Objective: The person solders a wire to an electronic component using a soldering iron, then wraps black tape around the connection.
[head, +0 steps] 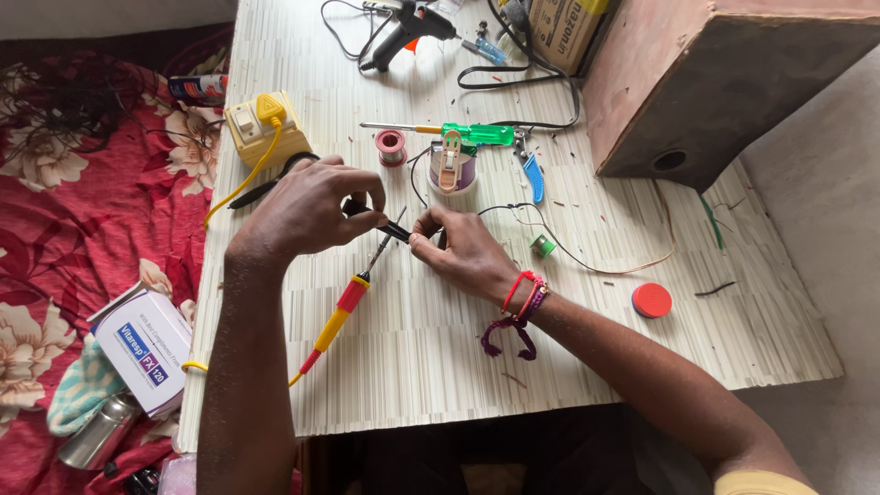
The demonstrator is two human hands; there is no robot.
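My left hand [307,209] is closed around a slim black tool [392,228] whose tip points right, toward my other hand. My right hand [463,252], with red and purple threads on its wrist, pinches the end of a thin black wire [502,208] right at that tip. The two hands nearly touch over the striped table [440,357]. A soldering iron with a red and yellow handle [341,312] lies on the table just below them. Its metal tip reaches up between the hands.
Behind the hands are a yellow socket box [249,133], a solder spool [391,147], a green-handled screwdriver [477,135], a small round jar [452,170] and a blue-handled cutter [533,176]. A brown wooden box [724,82] stands far right. A red lid [652,300] lies right, a glue gun [403,27] at the back.
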